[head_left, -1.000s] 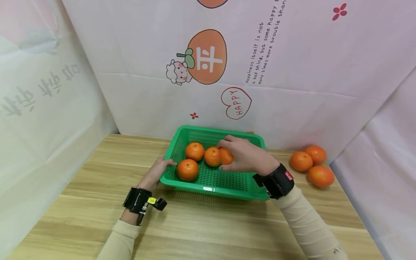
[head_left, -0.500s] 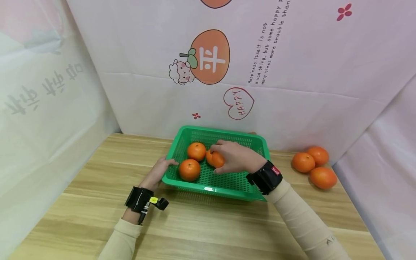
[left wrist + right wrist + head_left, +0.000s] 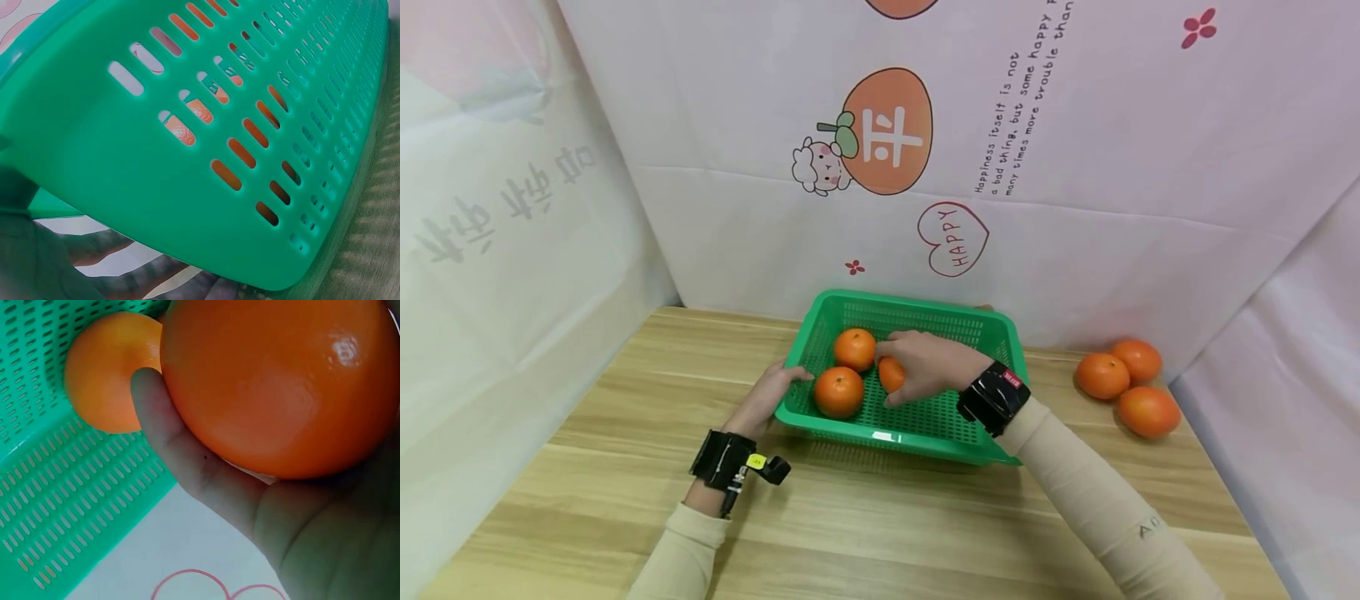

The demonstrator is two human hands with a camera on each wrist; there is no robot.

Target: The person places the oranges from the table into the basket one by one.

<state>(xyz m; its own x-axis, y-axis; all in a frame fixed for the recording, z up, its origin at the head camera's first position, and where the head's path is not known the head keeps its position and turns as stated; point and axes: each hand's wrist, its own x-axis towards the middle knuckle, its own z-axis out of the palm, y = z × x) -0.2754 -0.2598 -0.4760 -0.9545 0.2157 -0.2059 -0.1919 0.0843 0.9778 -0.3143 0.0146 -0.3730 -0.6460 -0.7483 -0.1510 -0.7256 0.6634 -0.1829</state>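
Note:
A green plastic basket (image 3: 925, 445) stands on the table, two oranges plainly visible in its left part: one orange (image 3: 855, 349) at the back, another orange (image 3: 839, 392) in front. My left hand (image 3: 766, 396) grips the basket's left rim, thumb over the edge. In the left wrist view, fingers show below the slotted basket wall (image 3: 112, 162). Inside the basket, my right hand (image 3: 934, 364) holds a further orange (image 3: 892, 374), its fingers curled round it. Close up in the right wrist view, that fruit fills much of the picture, with another orange (image 3: 106, 375) beyond the fingertip.
Three loose fruits lie in a group to the basket's right, one orange (image 3: 1148, 412) nearest the front. Behind the basket rises a printed white cloth (image 3: 737, 233). More cloth hangs at both sides of the wooden table (image 3: 880, 525).
My right hand has moved left inside the basket with its orange and now covers the middle orange in the head view. The left hand keeps its place on the rim.

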